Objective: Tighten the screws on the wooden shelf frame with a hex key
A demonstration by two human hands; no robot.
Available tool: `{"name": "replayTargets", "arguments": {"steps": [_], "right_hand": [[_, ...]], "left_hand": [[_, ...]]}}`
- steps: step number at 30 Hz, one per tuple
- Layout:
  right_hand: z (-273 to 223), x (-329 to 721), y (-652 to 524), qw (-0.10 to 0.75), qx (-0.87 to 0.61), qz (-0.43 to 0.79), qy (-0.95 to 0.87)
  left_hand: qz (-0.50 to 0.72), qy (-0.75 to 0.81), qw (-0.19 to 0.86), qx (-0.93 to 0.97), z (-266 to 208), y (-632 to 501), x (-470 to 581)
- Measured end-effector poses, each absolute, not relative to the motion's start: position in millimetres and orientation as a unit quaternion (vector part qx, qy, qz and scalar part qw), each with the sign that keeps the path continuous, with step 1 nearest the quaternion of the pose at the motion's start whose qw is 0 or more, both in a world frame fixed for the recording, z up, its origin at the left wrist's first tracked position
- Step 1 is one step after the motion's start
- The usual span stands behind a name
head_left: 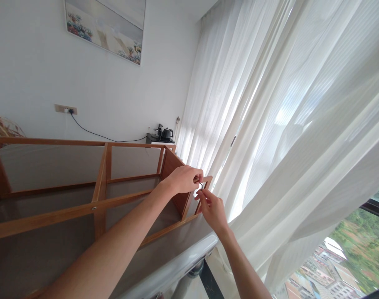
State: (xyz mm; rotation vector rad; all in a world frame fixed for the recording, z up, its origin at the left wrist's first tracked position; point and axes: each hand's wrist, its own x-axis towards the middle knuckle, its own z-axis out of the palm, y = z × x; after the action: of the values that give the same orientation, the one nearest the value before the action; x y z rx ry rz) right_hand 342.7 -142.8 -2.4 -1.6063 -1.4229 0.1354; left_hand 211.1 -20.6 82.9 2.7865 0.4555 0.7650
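Observation:
A wooden frame with crossbars and open sections stretches across the left and middle of the head view. Over its right end, my left hand is closed, thumb and fingers pinched together. Just below it my right hand is also closed in a pinch, close to the frame's end post. Between the two sets of fingertips shows a thin dark bent piece, perhaps a hex key; it is too small to be sure. The fingers cover most of it. A brown wooden panel stands behind my left hand.
White curtains hang close to my right hand. A rounded white edge on a grey post lies below my arms. A black kettle stands on a small cabinet by the wall, its cord running to a wall socket.

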Motion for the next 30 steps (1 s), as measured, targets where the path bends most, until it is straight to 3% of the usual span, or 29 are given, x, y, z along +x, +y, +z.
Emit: {"name": "replayTargets", "arguments": {"steps": [13, 30], "right_hand": [[0.5, 338.3, -144.9, 0.485, -0.659, 0.069, -0.570], [1.0, 319.3, -138.3, 0.625, -0.537, 0.304, -0.478]], "left_hand": [[0.257, 0.152, 0.104, 0.948, 81.7, -18.0, 212.7], [0.252, 0.168, 0.110, 0.947, 82.9, -19.2, 212.5]]}}
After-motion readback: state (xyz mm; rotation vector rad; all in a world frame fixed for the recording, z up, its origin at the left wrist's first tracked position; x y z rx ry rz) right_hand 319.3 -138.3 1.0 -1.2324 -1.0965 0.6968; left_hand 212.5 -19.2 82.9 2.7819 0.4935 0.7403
